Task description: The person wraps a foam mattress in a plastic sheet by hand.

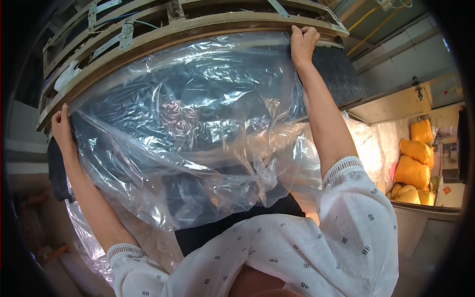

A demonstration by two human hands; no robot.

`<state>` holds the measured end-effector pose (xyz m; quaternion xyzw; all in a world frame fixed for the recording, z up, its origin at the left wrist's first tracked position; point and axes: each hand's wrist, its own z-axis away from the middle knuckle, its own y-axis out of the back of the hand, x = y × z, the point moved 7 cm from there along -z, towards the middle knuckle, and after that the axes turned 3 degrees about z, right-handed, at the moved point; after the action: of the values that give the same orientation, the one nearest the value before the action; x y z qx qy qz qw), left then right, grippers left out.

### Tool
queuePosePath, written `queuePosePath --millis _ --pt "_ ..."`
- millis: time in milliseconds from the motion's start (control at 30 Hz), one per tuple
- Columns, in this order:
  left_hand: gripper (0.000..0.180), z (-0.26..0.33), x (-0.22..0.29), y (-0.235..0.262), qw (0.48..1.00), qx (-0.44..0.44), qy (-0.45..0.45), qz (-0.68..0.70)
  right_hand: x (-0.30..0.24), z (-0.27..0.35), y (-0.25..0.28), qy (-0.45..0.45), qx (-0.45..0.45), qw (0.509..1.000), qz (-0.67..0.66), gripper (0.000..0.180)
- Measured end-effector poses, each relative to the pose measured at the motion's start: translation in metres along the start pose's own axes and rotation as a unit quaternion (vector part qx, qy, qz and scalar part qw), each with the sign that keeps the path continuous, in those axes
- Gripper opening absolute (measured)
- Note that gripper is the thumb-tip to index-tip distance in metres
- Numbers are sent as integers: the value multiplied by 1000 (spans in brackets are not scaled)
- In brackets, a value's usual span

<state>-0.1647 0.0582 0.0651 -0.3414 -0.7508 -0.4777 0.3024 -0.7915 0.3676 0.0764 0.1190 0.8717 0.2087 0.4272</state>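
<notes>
A wide clear plastic sheet [213,114] hangs crumpled and shiny across the middle of the view, draping down toward my body. My left hand [62,127] pinches its upper left corner beside the end of a wooden rail [198,25]. At the upper right, my right hand [303,45] is closed on the sheet's other upper corner, close against the same rail. Between the two hands the sheet's top edge runs along the rail. Dark material [336,74] shows behind and to the right of the sheet.
Wooden slats with metal brackets [127,33] and thin blue wires lie beyond the rail. A white crumpled piece [68,75] sits among the slats at left. To the right are stacked orange bundles [414,171], a wooden panel [396,101] and a tiled wall [403,47].
</notes>
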Motion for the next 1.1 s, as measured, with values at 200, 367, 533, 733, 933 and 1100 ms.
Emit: queuePosePath --millis 200,367,533,733,933,1100 --pt "44 -5 -8 -3 962 -64 -82 -252 3 1 -3 -38 26 998 40 41" --pt "35 18 -7 47 987 44 -154 -30 -13 26 2 14 -189 969 155 37" --pt "33 67 -21 89 974 -66 -64 -207 -21 51 23 127 -234 963 -32 34" --pt "29 172 75 112 911 84 -279 -291 -38 71 36 231 -201 944 126 50" --pt "62 359 233 -11 875 -280 -391 -52 -28 67 34 200 -248 948 4 36" --pt "51 448 191 -78 803 -441 -393 -82 -60 96 44 105 -365 883 -276 14"
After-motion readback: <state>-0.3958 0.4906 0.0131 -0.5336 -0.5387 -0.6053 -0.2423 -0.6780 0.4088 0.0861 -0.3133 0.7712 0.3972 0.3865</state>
